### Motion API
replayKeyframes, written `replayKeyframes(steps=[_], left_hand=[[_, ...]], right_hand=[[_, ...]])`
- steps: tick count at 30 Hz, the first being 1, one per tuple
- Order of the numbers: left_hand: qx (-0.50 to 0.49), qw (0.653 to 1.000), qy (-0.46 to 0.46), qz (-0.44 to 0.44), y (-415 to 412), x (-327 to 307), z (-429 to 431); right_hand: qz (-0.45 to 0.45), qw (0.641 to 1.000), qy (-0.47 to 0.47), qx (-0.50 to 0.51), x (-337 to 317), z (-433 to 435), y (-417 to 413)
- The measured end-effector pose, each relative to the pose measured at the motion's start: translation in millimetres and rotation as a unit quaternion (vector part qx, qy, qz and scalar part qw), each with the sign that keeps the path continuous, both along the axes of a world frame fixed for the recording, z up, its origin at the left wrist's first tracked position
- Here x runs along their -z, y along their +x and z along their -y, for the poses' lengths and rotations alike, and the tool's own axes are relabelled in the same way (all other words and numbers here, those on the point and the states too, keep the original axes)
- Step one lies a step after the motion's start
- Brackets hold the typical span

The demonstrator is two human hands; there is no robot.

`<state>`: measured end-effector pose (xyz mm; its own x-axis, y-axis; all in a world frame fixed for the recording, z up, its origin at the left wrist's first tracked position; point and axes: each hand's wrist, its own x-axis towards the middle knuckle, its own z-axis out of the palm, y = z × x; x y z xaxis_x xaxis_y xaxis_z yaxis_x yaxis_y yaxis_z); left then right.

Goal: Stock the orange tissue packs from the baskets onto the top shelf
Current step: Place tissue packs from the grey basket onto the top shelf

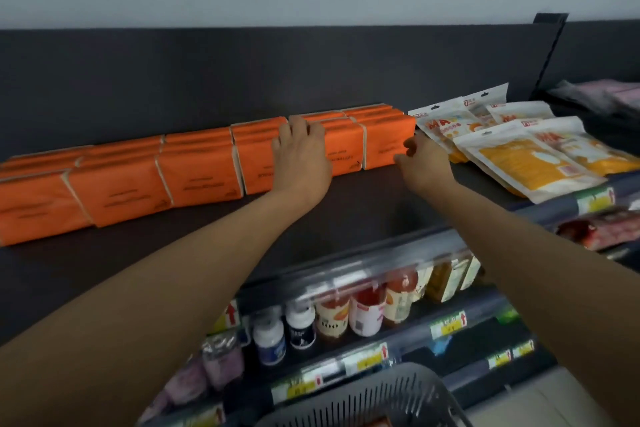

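A row of several orange tissue packs stands on the dark top shelf, running from the far left to the middle. My left hand lies over the front and top of two packs near the row's right end, fingers curled over their upper edge. My right hand touches the front right corner of the last orange pack, fingers loosely bent. A dark basket shows at the bottom edge; its contents are mostly out of view.
White and yellow pouches lie on the top shelf right of the orange row. Below, a shelf holds bottles and jars behind price labels. A dark back panel rises behind the packs. More goods sit at the far right.
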<state>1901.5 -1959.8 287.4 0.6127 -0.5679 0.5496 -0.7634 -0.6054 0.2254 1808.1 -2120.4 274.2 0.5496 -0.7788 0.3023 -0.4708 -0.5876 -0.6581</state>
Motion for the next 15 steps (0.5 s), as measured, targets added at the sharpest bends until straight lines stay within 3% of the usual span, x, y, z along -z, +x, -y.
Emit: replayKeyframes(steps=[6, 10, 15], left_hand=[[0.084, 0.996, -0.005, -0.025, -90.4, 10.9, -51.2], [0.138, 0.988, 0.025, -0.063, -151.1, 53.6, -82.7], [0.162, 0.963, 0.13, -0.169, -185.8, 132.1, -104.6]], right_hand=[[0.038, 0.996, -0.051, -0.056, 5.5, -71.7, -84.0], [0.044, 0.993, -0.059, -0.094, 33.2, -117.8, -142.5], [-0.048, 0.989, -0.008, -0.141, 100.0, -148.3, -182.4]])
